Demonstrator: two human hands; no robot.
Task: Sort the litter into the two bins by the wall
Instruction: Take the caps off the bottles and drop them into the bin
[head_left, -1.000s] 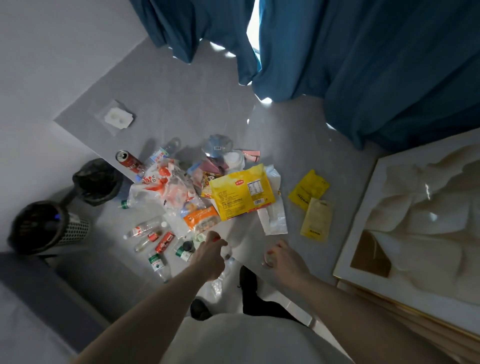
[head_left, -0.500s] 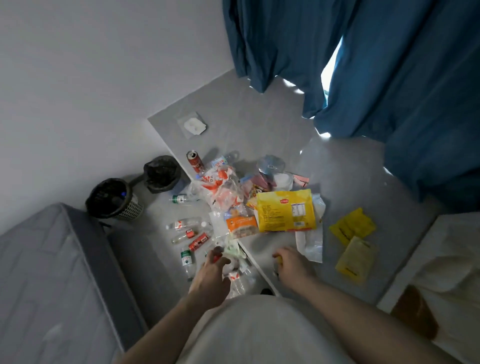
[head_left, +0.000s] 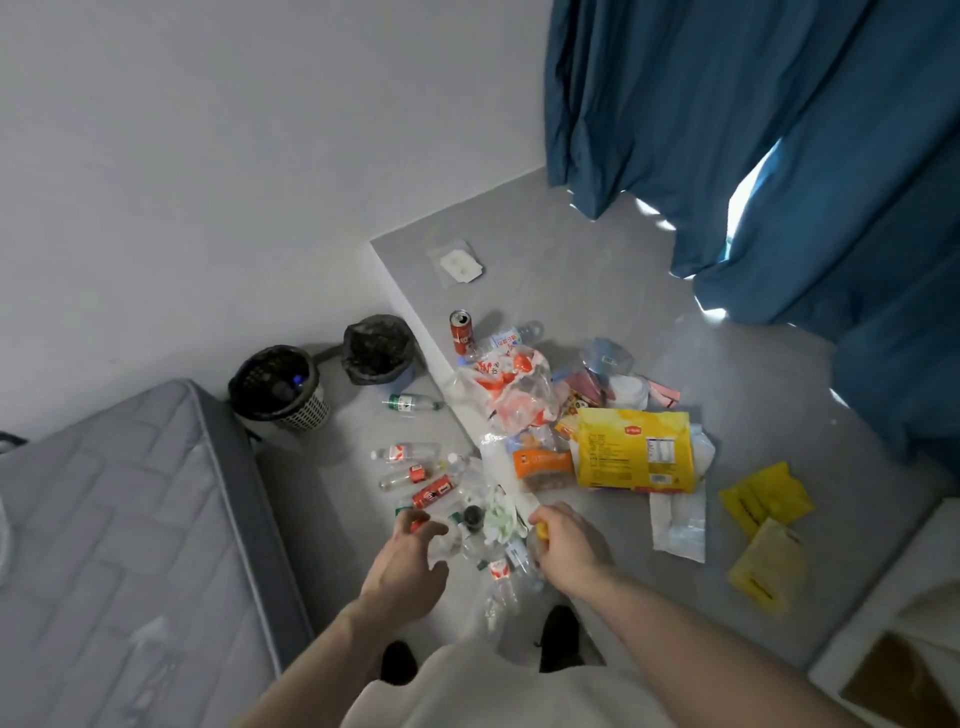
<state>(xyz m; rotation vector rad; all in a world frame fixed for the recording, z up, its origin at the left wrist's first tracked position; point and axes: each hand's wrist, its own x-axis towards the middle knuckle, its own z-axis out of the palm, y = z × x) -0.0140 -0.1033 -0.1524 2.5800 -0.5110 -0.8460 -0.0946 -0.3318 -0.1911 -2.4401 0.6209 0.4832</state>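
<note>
Both hands have come closer together over the near end of the litter pile since the earlier pictures, and the view has swung left, so more of the mattress (head_left: 119, 545) shows now.

Biggest in the pile is the yellow snack bag (head_left: 636, 449), right of the middle. It looks light, soft and crinkly, so I think a pinch at one edge would lift it. Left of it, the clear plastic bag with red print (head_left: 511, 389) looks floppy and slippery; grabbing a bunch of it should work better. 2 small yellow packets (head_left: 763, 499) lie apart on the right, flat and thin. The plastic bottles (head_left: 410, 470) on the near left look empty and light, but round and smooth, so they may roll; hold them around the middle. The red can (head_left: 461, 331) at the far side is stiff and looks easy to grip around its side.

The 2 bins stand by the wall on the left: a mesh bin (head_left: 280, 389) with a bottle inside, and a bin with a black bag (head_left: 376, 351) just right of it.

The left hand (head_left: 408, 566) has curled fingers and pinches something small and red at its tips. The right hand (head_left: 569, 545) is closed around something small and yellow; I cannot tell what it is.
</note>
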